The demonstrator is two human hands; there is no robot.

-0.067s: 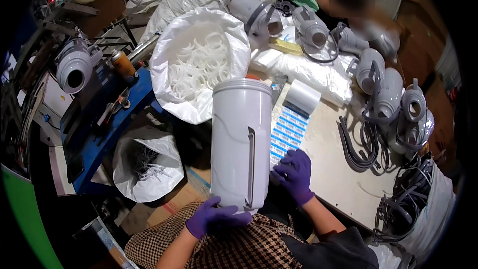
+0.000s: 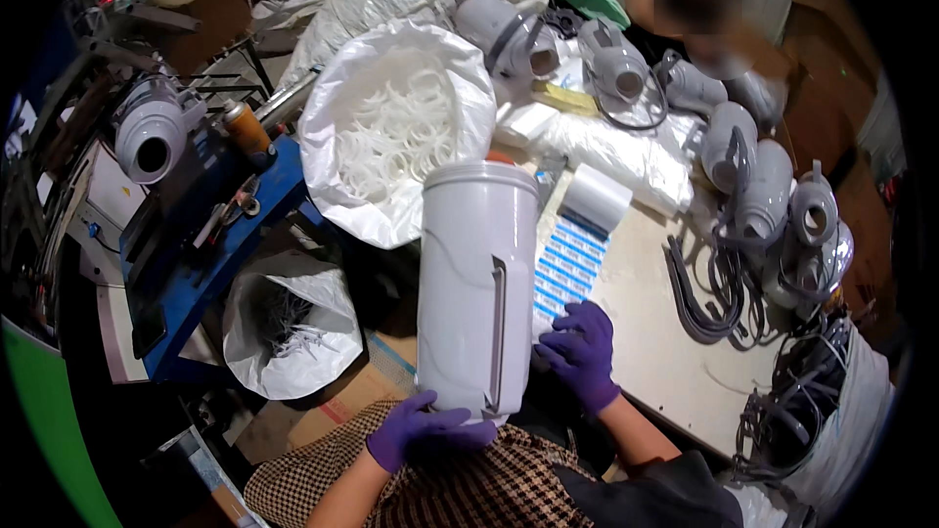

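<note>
Cluttered around the work are a blue bench [image 2: 210, 264] at the left, an open white bag [image 2: 391, 127] of plastic rings, and a pale table [image 2: 655, 332] at the right. A tall white canister [image 2: 476, 284] is held upright over the lap, its base gripped by the left hand [image 2: 423, 427]. The right hand [image 2: 582, 352] is laid with loosely curled fingers beside it, just touching a strip of blue labels [image 2: 569, 259].

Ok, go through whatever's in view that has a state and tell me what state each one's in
White canister: upright on the lap, lid on.
Left hand: gloved, gripping the canister's base.
Right hand: gloved, fingers on the label strip.
Label roll: partly unrolled.
Big white bag: open, full of white rings.
Lower bag: open.
</note>
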